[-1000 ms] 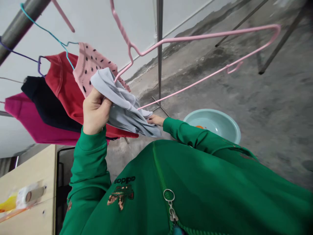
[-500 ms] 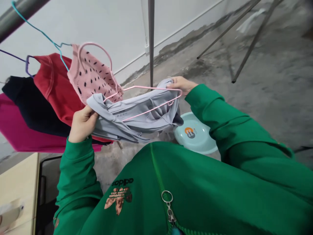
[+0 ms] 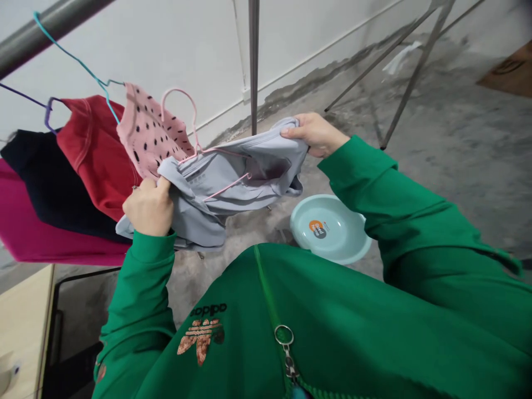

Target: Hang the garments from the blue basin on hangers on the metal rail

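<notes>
A light grey shirt (image 3: 249,194) is stretched between my two hands in the middle of the view. My left hand (image 3: 150,205) is closed around one side of its neck opening. With thumb and fingers, my right hand (image 3: 318,134) pinches the opposite side of the opening. A pink wire hanger (image 3: 226,187) sits inside the shirt, its hook (image 3: 183,93) standing up out of the opening. Much of the hanger's right end is covered by the grey cloth. Just behind the hook hangs a pink garment with black specks (image 3: 152,127).
Red (image 3: 97,149), dark navy (image 3: 54,183) and magenta (image 3: 25,221) clothes hang on the left below a metal rail (image 3: 50,33). A pale green basin (image 3: 332,230) stands on the floor. Metal stand legs (image 3: 415,83) are at the upper right, a wooden board (image 3: 25,321) at lower left.
My right hand has spread the shirt's right side over the hanger's end, which was outside the cloth before. The hanger's hook has shifted right, and my left hand has turned slightly.
</notes>
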The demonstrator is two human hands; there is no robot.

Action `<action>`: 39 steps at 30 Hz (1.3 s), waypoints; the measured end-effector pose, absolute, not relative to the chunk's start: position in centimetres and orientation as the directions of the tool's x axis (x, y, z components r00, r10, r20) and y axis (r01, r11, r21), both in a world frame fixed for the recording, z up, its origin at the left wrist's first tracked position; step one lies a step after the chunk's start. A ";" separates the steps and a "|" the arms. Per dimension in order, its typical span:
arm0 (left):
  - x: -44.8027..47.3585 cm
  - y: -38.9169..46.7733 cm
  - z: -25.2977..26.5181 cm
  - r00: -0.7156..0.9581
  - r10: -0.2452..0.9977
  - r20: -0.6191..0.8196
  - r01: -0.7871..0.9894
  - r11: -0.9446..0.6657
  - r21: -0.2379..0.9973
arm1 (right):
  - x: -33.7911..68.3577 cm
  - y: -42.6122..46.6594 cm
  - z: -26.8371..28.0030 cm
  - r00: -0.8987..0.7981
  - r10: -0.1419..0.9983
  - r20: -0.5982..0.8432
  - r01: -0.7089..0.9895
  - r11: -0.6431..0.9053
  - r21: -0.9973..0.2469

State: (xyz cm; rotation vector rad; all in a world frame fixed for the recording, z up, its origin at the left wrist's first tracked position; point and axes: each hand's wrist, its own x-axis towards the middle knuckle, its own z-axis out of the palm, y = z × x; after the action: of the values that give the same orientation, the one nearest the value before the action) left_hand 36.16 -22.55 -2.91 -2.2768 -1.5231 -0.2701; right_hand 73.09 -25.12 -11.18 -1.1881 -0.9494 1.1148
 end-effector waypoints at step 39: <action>35.1 -20.9 -7.9 0.462 0.568 0.681 0.597 -0.767 0.235 | 64.8 -25.2 -2.8 -0.150 0.887 0.436 0.643 0.422 -0.639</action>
State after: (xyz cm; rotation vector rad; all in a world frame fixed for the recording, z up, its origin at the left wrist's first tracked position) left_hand 35.07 -20.89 -7.85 -2.6539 -1.0588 -1.2140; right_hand 64.77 -25.23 -2.82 -1.3036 -1.8796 0.3869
